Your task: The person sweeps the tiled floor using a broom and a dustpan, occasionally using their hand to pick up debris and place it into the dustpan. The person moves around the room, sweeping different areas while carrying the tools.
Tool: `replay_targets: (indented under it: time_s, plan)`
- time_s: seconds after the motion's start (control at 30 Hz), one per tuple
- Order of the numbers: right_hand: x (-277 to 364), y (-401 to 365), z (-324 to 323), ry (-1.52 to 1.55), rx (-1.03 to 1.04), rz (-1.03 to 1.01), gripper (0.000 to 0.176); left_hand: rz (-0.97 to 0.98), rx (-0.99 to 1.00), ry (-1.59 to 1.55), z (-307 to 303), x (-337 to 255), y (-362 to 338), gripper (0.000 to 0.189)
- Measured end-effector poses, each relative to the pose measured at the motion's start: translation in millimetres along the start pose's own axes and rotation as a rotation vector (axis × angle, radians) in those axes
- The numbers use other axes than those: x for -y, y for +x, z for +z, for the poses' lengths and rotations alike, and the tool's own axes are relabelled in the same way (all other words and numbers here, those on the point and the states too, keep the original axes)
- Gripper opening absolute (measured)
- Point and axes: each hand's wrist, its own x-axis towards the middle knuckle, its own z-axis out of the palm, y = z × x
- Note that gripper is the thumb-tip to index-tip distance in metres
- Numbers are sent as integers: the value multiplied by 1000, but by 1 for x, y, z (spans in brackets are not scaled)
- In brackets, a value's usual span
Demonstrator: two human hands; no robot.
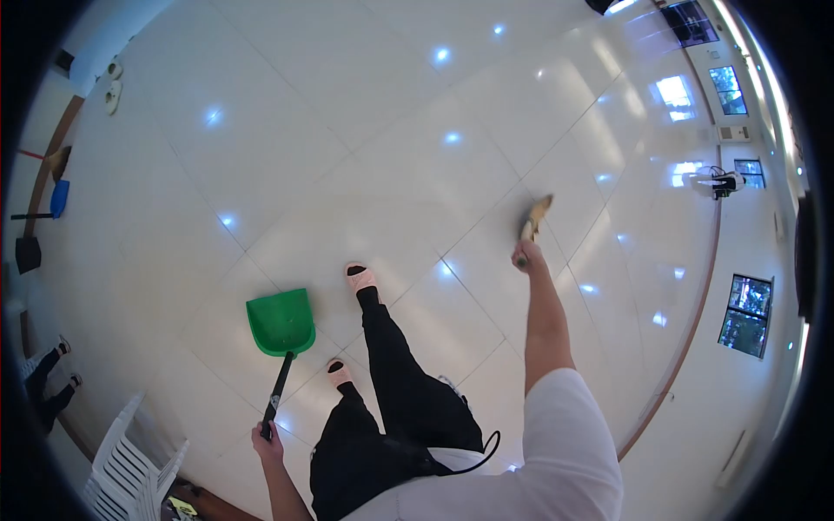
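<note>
My one head-worn view, wide and round-edged, facing forward and steeply down past the legs, left hand and right hand framed fairly near, tiled floor beyond, a window toward my right edge

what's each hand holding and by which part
The left hand holds the green dustpan by its black handle; the right hand a broom by its handle.

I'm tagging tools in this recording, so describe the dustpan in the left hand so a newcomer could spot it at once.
Against the pale tiled floor, look left of the person's pink shoes. There the left hand grips a black handle leading up the picture to the green dustpan. Its bright green separates it from the blue pan near the left wall.
</note>
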Motion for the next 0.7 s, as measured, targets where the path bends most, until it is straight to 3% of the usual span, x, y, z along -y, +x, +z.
replay_targets:
  time_s: [0.07, 0.2, 0.4, 0.47, 0.53, 0.57, 0.6, 0.67, 0.7]
  plan:
    - [19, 34, 57, -14, 0, -35, 14, -35, -30, -32, 13, 5, -9, 8]
    - [49, 52, 191, -326, 62, -212, 9, -53, -19, -52, 25, 15, -7, 8]
    - [43, 27, 353, -762, 181, -351, 41, -58, -200, -107, 73, 26, 5, 12]
    - [31, 11, 384, -886, 260, -404, 45, -86, -338, -167, 79, 25, 13, 14]
    - [0, -10, 417, -1276, 366, -720, 53, -83, -324, -175, 75, 23, 18, 17]
    - [-12, -32, 430, -1293, 450, -686, 55, -42, -337, -197, 70, 25, 20, 18]
    - [-22, -57, 437, -1312, 539, -646, 56, 217, -107, 297, 11, 50, 60, 17]
    - [-51, -96, 444, -1469, 664, -666, 58, 295, -196, 380, 1, 54, 66, 19]
    - [-72, -115, 441, -1577, 685, -710, 59, 280, -304, 326, 40, 38, 38, 20]
